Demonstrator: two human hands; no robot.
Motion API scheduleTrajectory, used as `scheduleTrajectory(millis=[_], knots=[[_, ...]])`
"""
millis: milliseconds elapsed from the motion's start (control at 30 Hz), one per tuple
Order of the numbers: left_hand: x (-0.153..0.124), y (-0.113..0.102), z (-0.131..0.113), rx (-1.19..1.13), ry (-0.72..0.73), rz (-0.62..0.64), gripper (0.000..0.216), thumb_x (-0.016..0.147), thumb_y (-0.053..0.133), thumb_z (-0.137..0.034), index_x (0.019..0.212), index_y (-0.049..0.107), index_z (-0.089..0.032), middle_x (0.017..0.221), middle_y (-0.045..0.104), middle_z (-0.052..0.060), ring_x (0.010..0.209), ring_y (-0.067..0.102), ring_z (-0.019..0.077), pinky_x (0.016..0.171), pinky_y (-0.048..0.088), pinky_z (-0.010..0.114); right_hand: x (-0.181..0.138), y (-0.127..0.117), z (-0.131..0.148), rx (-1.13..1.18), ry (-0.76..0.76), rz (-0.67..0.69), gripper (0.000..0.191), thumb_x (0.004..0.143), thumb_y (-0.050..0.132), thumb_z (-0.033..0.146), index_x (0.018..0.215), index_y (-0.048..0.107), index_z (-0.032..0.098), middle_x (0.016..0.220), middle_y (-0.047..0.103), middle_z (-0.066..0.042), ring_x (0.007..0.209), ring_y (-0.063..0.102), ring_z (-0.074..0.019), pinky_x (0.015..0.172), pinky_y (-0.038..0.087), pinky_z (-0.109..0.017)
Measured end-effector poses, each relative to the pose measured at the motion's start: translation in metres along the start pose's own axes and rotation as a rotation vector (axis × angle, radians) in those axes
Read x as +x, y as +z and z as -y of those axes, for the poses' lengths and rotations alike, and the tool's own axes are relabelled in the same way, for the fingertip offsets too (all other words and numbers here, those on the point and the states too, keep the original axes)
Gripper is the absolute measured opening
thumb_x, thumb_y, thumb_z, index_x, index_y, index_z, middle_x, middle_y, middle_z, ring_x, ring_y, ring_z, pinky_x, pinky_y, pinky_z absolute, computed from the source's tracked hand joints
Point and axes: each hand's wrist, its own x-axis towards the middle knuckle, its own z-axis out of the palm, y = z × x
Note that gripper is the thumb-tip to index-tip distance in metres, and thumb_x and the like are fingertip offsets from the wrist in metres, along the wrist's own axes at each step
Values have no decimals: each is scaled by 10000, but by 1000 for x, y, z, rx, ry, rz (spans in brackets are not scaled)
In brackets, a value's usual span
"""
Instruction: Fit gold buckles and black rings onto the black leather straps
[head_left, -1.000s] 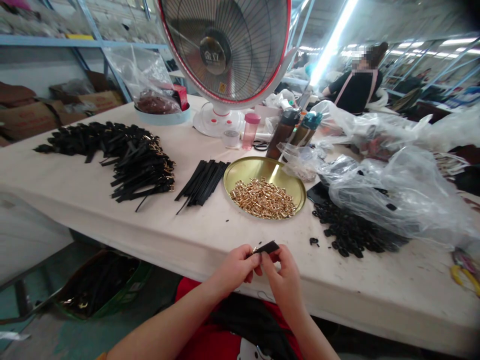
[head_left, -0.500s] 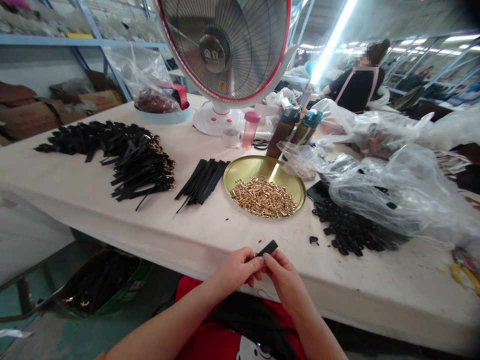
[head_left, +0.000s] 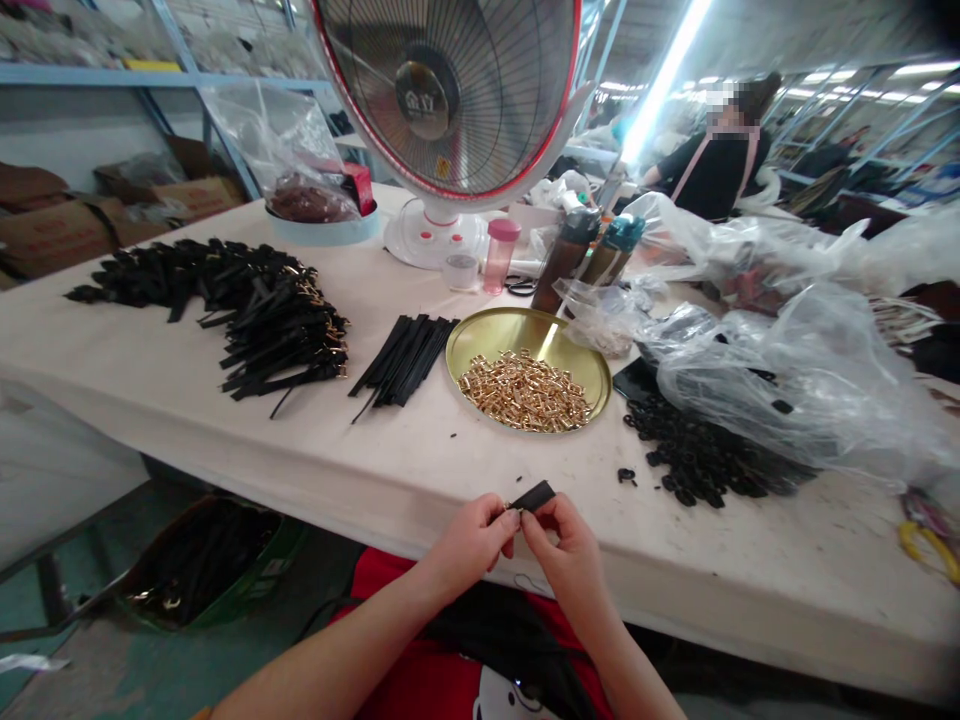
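Head view: cream tabletop (head_left: pixel 187 400) carries a heater dish (head_left: pixel 450 90), a pile of black straps (head_left: pixel 247 310), a loose strap bundle (head_left: pixel 405 360), a gold tray (head_left: pixel 487 335) of gold clips (head_left: pixel 525 392) and black rings (head_left: pixel 697 460). At the near edge, I see my left hand (head_left: pixel 469 545) and right hand (head_left: pixel 570 555) together, both pinching one short black strap (head_left: pixel 534 494) with a gold clip at its left end, just above the tabletop.

Both forearms are bare to the edge of the picture, with no sleeves, watch or rings showing on the left hand (head_left: pixel 471 541) or right hand (head_left: pixel 568 556). Below them shows a red garment (head_left: pixel 420 680) with a white cartoon print
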Motion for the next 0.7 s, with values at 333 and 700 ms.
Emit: scheduleTrajectory(millis=[333, 700], knots=[[-2, 0, -2, 90, 36, -43, 233, 768, 439, -353, 619, 388, -181, 485, 460, -60, 419, 348, 70, 465, 276, 201, 7, 2, -7, 218, 162, 101, 177, 693, 599, 346, 734, 544, 183, 668, 576, 7, 631, 507, -137, 628, 403, -272], [-8, -11, -13, 341, 174, -4, 336, 783, 428, -451, 601, 432, -168, 524, 457, -44, 517, 413, 97, 507, 297, 208, 0, -6, 16, 11, 12, 88, 103, 679, 573, 245, 646, 489, 194, 590, 489, 34, 575, 450, -116, 559, 361, -241]])
